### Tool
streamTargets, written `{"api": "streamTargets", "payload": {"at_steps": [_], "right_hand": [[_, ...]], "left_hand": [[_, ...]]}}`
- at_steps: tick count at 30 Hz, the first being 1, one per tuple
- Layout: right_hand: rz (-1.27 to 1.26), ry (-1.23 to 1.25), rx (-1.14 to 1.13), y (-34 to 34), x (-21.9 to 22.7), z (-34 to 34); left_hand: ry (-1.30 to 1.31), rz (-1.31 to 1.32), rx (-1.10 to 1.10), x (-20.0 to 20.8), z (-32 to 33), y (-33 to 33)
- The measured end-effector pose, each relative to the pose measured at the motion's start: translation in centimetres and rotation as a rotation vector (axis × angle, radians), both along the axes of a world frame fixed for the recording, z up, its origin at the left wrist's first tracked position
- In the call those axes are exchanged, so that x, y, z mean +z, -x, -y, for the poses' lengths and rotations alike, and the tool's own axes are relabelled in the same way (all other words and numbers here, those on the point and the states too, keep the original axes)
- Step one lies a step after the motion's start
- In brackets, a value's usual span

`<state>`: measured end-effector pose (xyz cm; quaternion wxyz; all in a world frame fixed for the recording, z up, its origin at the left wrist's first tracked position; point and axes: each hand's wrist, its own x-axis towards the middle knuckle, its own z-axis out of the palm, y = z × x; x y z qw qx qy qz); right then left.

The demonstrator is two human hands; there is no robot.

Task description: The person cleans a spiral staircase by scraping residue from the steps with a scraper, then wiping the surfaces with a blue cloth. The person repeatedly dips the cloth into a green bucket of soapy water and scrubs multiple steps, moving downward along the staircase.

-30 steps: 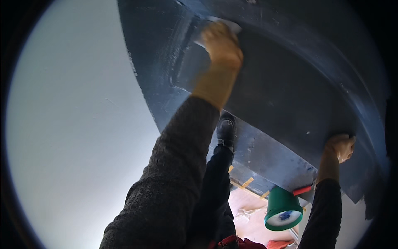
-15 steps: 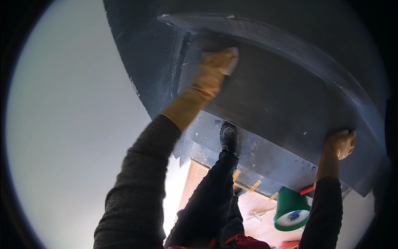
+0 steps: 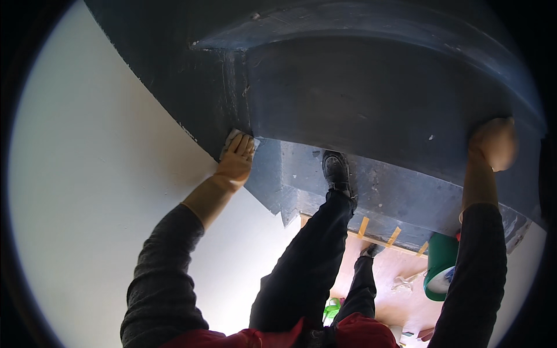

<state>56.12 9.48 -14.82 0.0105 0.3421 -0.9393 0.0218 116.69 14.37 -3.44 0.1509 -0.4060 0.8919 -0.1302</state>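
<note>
My left hand (image 3: 235, 162), in a tan glove, presses a pale grey-white pad (image 3: 234, 134) against the dark grey skirting at the left end of the step. The fingers lie over the pad, close together; whether it is folded cloth or a sponge I cannot tell. My right hand (image 3: 494, 144), in a similar glove, is over the right side of the dark grey step (image 3: 360, 98), blurred by motion. Its fingers look curled, but I cannot make out whether anything is in them.
A white wall (image 3: 104, 174) borders the steps on the left. One shoe (image 3: 336, 169) stands on the lower step (image 3: 394, 185); the other foot is on the pale floor below. A green bucket (image 3: 442, 255) stands by my right forearm. Tape strips (image 3: 394, 235) mark the lower edge.
My left hand has moved left and down with the pad, from the tread to the skirting by the wall. My right hand sits farther up in the picture. The view has shifted.
</note>
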Motion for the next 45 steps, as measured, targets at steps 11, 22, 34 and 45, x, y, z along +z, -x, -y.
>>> {"api": "streamTargets", "payload": {"at_steps": [11, 22, 34, 45], "right_hand": [[0.074, 0.029, 0.039, -2.2, 2.5, -0.2], [0.001, 0.076, 0.024, -3.2, 2.8, 0.0], [0.025, 0.186, 0.022, -3.2, 2.6, 0.1], [-0.017, 0.134, 0.031, -3.1, 2.2, -0.1]], "left_hand": [[0.097, 0.135, -0.301, -2.7, 3.8, -3.9], [-0.346, -0.630, 0.532, 4.0, 14.3, 15.6], [-0.865, -0.984, 0.576, 2.3, 15.1, 49.1], [-0.784, -0.858, 1.136, 8.2, 17.1, 31.0]]}}
